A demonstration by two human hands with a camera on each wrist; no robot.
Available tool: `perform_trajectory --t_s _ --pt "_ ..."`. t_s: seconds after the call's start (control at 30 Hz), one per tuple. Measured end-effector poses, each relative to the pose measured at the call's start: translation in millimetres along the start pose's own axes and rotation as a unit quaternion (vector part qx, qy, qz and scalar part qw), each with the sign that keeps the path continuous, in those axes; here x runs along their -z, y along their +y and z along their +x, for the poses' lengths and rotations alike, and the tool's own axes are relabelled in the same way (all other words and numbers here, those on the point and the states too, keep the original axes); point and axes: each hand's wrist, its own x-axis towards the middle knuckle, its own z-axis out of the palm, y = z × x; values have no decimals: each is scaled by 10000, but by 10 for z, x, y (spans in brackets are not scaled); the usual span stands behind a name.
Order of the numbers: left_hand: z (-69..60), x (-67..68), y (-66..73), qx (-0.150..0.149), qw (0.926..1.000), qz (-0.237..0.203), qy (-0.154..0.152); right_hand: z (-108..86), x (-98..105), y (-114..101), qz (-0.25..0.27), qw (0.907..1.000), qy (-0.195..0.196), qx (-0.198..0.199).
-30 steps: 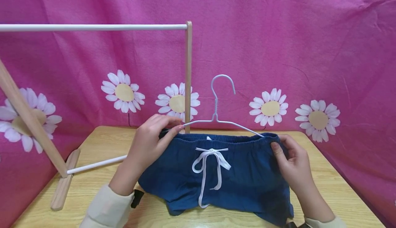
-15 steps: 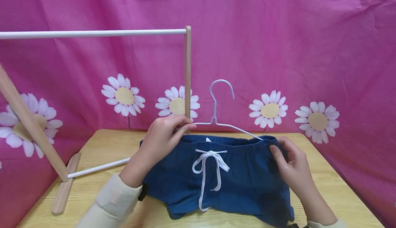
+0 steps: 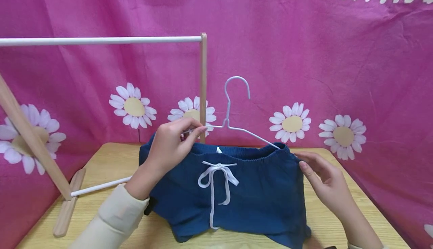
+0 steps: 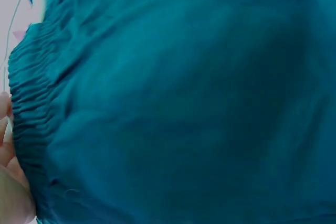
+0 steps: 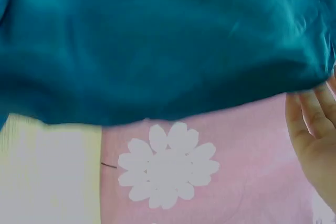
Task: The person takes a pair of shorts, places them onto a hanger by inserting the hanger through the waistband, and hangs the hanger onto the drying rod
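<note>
Dark blue shorts (image 3: pixel 250 189) with an elastic waistband and a white drawstring bow (image 3: pixel 219 168) hang on a thin white wire hanger (image 3: pixel 250 132). The hanger's shoulders go down into the waistband, and its hook stands up. My left hand (image 3: pixel 170 144) pinches the hanger's left arm near the neck. At the waistband's right corner, my right hand (image 3: pixel 329 181) has its fingers extended, touching or just beside the cloth. The right wrist view shows its straight fingers (image 5: pixel 310 111) at the shorts' edge. Cloth fills most of the left wrist view, where only part of the left hand (image 4: pixel 13 192) shows.
A rack with a white top rail (image 3: pixel 101 41) and wooden legs (image 3: pixel 203 87) stands at the left and back. Its lower white bar (image 3: pixel 101 186) crosses behind my left forearm. Beneath everything is a wooden table (image 3: pixel 111 162). A pink daisy-print cloth (image 3: pixel 257 27) hangs behind.
My left hand has slid along the hanger toward its neck, then shifted left with it. The hanger and shorts have moved slightly left and up. My right hand has loosened from the waistband corner.
</note>
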Motion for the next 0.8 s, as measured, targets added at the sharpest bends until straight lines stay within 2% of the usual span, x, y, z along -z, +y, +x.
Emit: perform_trajectory --t_s 0.2,0.3,0.43,0.8 --pt "-7 185 -119 120 9981 321 513 -45 77 15 -41 10000 -40 44" --pt "-12 288 -183 205 9955 557 737 -41 107 29 -166 9996 -120 189" --pt "-41 450 -259 291 9918 863 897 -24 131 28 -269 9989 -187 341" --pt "-99 850 -466 713 9814 1232 1284 -46 94 35 -105 9989 -405 217"
